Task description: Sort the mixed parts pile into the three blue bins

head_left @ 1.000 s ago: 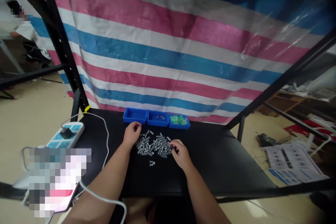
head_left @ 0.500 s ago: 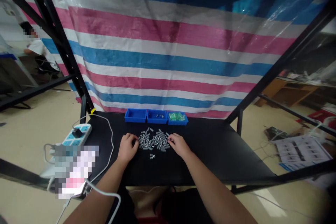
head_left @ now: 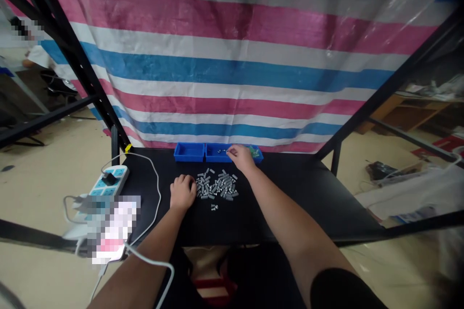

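Observation:
Small grey cylindrical pieces lie in a loose pile (head_left: 223,184) on the black table, split into two clusters. Against the pile's left edge rests my left hand (head_left: 183,192), its fingers curled and thumb bent in; the fingertips are partly hidden. My right hand (head_left: 241,157) is over the blue bins, at the right end of the middle bin (head_left: 213,158), with fingers pinched together. Whatever the pinch holds is too small to make out. A few small metal screws (head_left: 222,151) lie in that middle bin. In front of the pile are a few more loose screws (head_left: 214,207).
A blue bin (head_left: 189,158) stands at the left of the row; the right bin (head_left: 258,157) holds green-and-clear bits, partly hidden. At the left are a power strip (head_left: 108,181), white cables and a blurred-out phone-like thing (head_left: 118,229). A striped sheet (head_left: 232,77) hangs behind the table.
My right hand has moved from the pile's right edge forward to the bins. My left hand stays by the pile, its fingers a little more curled over. The camera view has tilted down slightly.

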### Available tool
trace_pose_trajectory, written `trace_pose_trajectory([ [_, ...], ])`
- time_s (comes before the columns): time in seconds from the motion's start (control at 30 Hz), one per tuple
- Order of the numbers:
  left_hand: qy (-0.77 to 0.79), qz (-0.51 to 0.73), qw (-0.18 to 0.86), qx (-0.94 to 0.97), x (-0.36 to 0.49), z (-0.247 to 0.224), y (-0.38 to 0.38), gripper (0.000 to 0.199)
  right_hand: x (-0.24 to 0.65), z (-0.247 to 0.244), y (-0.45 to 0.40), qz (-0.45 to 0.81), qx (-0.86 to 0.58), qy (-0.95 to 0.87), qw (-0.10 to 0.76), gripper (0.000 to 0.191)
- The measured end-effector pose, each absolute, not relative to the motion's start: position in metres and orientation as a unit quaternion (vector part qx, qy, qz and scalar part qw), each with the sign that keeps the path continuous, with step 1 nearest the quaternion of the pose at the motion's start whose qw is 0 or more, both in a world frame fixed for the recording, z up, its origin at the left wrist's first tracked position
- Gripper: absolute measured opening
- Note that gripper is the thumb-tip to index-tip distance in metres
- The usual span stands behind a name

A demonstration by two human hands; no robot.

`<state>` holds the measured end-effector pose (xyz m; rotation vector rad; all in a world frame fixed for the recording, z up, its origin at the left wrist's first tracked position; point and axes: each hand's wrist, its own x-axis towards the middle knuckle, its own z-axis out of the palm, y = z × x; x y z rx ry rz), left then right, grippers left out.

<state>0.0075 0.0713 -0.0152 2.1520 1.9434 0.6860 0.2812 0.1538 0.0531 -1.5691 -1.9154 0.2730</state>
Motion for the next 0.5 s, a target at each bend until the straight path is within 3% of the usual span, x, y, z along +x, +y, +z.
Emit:
trace_pose_trajectory([
  [0.2,0.646,0.237,0.088,0.72,0.006,-0.014,0.072,0.021,0.276,0.066,0.159,0.091,-0.623,-0.726,0.276,0.019],
  [0.37,0.643,0.23,0.101,0.723,0.006,-0.011,0.071,0.023,0.294,0.058,0.119,0.142,-0.604,-0.768,0.158,0.012],
  [0.5,0.645,0.222,0.103,0.723,0.008,-0.012,0.072,0.024,0.3,0.043,0.097,0.177,-0.591,-0.783,0.083,0.018],
])
